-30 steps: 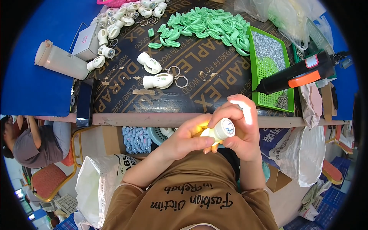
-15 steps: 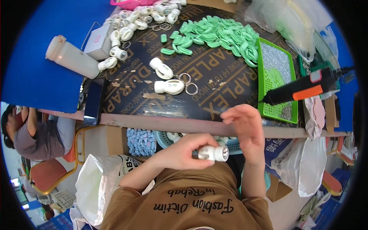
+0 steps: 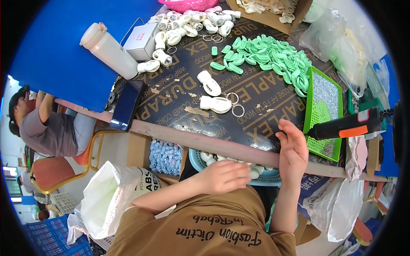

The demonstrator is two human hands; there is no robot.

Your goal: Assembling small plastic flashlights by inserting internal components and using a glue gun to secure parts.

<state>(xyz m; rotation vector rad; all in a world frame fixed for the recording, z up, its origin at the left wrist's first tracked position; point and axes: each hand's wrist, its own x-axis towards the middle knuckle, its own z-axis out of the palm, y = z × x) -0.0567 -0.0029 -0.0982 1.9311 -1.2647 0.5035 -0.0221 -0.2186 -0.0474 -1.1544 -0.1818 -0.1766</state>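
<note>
My left hand (image 3: 227, 176) is over my lap at the near side of a blue basket (image 3: 197, 161), back up, its fingers pointing right and smeared by motion. A pale greenish-white piece (image 3: 256, 171) shows at its fingertips; whether the hand grips it is unclear. My right hand (image 3: 294, 147) is raised at the table's near edge, fingers apart and slightly bent, nothing in them. In front, two white keychain flashlights (image 3: 210, 83) with metal rings lie on the dark tabletop. White pieces (image 3: 209, 158) show inside the basket.
Green plastic parts (image 3: 273, 57) are heaped beyond the flashlights. A green tray (image 3: 309, 109) of small metal pieces sits right, under a black electric screwdriver (image 3: 348, 128). At left are a phone (image 3: 127, 106), a bottle (image 3: 109, 51), a box (image 3: 142, 42) and more flashlights (image 3: 175, 36). Someone (image 3: 53, 128) sits far left.
The view has swung, so the table's things sit farther right. My left hand has turned over, and the white flashlight it held no longer shows plainly. My right hand's fingers have curled a little.
</note>
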